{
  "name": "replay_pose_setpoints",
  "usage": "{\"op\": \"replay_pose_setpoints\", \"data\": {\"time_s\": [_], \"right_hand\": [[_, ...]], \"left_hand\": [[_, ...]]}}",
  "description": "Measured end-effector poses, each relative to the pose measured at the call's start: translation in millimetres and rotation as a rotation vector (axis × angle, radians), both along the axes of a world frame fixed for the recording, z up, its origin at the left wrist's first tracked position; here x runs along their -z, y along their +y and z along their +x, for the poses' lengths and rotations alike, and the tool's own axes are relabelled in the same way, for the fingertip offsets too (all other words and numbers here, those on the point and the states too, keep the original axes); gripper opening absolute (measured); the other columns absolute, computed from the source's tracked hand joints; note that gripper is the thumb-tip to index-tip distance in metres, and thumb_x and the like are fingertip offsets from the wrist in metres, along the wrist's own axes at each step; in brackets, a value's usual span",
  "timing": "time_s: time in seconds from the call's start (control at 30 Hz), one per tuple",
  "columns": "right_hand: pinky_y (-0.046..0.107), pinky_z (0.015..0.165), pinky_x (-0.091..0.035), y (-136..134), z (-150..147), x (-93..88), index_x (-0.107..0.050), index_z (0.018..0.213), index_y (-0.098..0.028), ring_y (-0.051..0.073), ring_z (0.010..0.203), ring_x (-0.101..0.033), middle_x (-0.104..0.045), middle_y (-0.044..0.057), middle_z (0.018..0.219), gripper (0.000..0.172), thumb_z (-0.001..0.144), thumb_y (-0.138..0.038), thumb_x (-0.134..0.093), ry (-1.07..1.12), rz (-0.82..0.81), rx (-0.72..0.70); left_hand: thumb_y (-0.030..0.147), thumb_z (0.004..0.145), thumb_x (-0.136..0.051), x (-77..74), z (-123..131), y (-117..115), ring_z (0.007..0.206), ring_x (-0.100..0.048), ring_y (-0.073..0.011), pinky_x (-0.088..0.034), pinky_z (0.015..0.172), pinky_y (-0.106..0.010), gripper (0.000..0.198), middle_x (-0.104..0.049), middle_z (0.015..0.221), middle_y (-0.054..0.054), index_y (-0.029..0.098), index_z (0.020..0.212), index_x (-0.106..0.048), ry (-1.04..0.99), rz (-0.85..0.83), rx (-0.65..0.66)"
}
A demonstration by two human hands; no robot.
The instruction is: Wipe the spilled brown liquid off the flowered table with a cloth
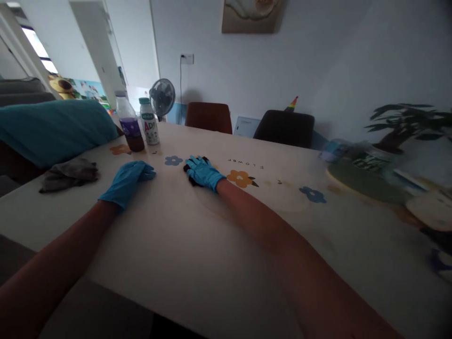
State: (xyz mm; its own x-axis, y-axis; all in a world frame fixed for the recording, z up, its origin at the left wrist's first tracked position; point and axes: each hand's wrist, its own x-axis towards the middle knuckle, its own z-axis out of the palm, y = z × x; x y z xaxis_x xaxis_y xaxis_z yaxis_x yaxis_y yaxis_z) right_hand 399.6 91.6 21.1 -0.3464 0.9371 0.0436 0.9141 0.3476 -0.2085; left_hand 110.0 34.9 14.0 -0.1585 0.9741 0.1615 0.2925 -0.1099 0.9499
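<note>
A pale wall (318,61) fills the upper part of the frame, and below it a white table (183,245) spreads across the middle and down to the lower edge. At the left, beside the table, lies a teal cover (60,127). A potted plant (406,122) occupies the right side, its pot by a round green mat (356,181); other items at the right edge are too blurred to name. Two chairs stand along the far side of the table: a dark chair (286,128) right of centre and a brown chair (208,117) nearer the centre. A crumpled grey cloth (70,174) lies on the table at the left of the frame.

The left hand (130,179), in a blue glove, rests on the table left of centre. Its grip is relaxed and partly open, fingers bent; nothing shows in it, though the underside is hidden. Above it in the frame, a bottle with a purple label (130,125) stands upright just beside a smaller white bottle with a green cap (150,123); a fan (163,97) shows behind them.

The right hand (202,172), gloved likewise, is palm down near the centre. Its grip has hold of a dark cloth (193,181) pressed against the table, fingers slightly spread; the cloth shows around them. Just right of this hand is a printed orange flower (239,178), with the small word "Flower" (245,164) upside down above it.
</note>
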Motion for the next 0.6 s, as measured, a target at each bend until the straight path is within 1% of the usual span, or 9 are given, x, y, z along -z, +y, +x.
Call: {"op": "replay_pose_setpoints", "data": {"time_s": [0.07,0.13,0.2,0.27,0.33,0.43,0.5,0.6], "right_hand": [[0.053,0.152,-0.021,21.0,2.2,1.2,-0.052,0.187,-0.029,0.031,0.185,-0.03,-0.036,-0.004,0.197,0.066,0.123,-0.04,-0.044,-0.014,-0.002,-0.003],[0.054,0.152,-0.02,40.1,10.5,2.5,-0.048,0.189,-0.022,0.032,0.185,-0.029,-0.034,0.002,0.198,0.066,0.126,-0.039,-0.041,-0.019,-0.005,0.025],[0.057,0.151,-0.019,56.9,24.8,4.1,-0.045,0.189,-0.015,0.035,0.185,-0.027,-0.033,0.01,0.199,0.066,0.128,-0.039,-0.04,-0.021,-0.007,0.068],[0.059,0.151,-0.019,71.2,44.7,6.0,-0.044,0.189,-0.011,0.037,0.184,-0.027,-0.033,0.016,0.199,0.067,0.129,-0.04,-0.04,-0.022,-0.008,0.12],[0.061,0.151,-0.019,82.8,69.3,8.1,-0.043,0.189,-0.011,0.038,0.184,-0.029,-0.034,0.019,0.198,0.068,0.128,-0.042,-0.04,-0.022,-0.007,0.181],[0.067,0.149,-0.022,93.7,113.0,11.2,-0.043,0.19,-0.017,0.041,0.184,-0.03,-0.036,0.019,0.197,0.07,0.125,-0.041,-0.039,-0.026,-0.003,0.278],[0.069,0.149,-0.021,95.1,144.5,12.7,-0.043,0.19,-0.019,0.042,0.184,-0.028,-0.035,0.018,0.197,0.071,0.123,-0.041,-0.037,-0.033,-0.004,0.34],[0.068,0.149,-0.022,87.4,191.1,13.8,-0.043,0.19,-0.018,0.043,0.185,-0.027,-0.032,0.017,0.199,0.074,0.121,-0.042,-0.035,-0.047,-0.014,0.416]], "left_hand": [[0.068,0.085,-0.073,0.4,-0.7,-0.3,0.106,-0.087,-0.0374,-0.069,0.115,-0.054,0.053,-0.089,0.107,-0.022,0.017,0.095,-0.083,-0.002,0.001,0.001],[0.074,0.082,-0.076,0.3,-0.7,-1.0,0.108,-0.087,-0.0382,-0.069,0.116,-0.055,0.058,-0.089,0.111,-0.022,0.018,0.096,-0.082,-0.011,-0.005,0.007],[0.078,0.08,-0.078,0.0,-0.3,-2.0,0.11,-0.087,-0.0391,-0.068,0.117,-0.056,0.062,-0.09,0.115,-0.022,0.018,0.096,-0.082,-0.014,-0.014,0.011],[0.08,0.079,-0.078,-0.4,0.4,-3.3,0.11,-0.087,-0.0396,-0.068,0.118,-0.057,0.064,-0.09,0.114,-0.022,0.018,0.094,-0.082,-0.004,-0.014,0.007],[0.081,0.081,-0.077,-0.9,1.0,-4.7,0.11,-0.087,-0.0394,-0.068,0.118,-0.057,0.064,-0.09,0.112,-0.022,0.019,0.093,-0.082,0.015,-0.009,0.0],[0.079,0.084,-0.076,-2.1,1.6,-6.7,0.111,-0.088,-0.0387,-0.069,0.117,-0.055,0.062,-0.09,0.111,-0.021,0.018,0.094,-0.084,0.024,-0.003,-0.001],[0.076,0.084,-0.075,-3.0,1.9,-7.4,0.109,-0.088,-0.0385,-0.071,0.115,-0.054,0.058,-0.09,0.11,-0.021,0.019,0.092,-0.084,0.038,0.002,-0.002],[0.071,0.084,-0.071,-3.7,2.0,-7.4,0.107,-0.088,-0.0374,-0.072,0.113,-0.053,0.053,-0.09,0.109,-0.02,0.02,0.088,-0.084,0.058,0.015,-0.013]]}}
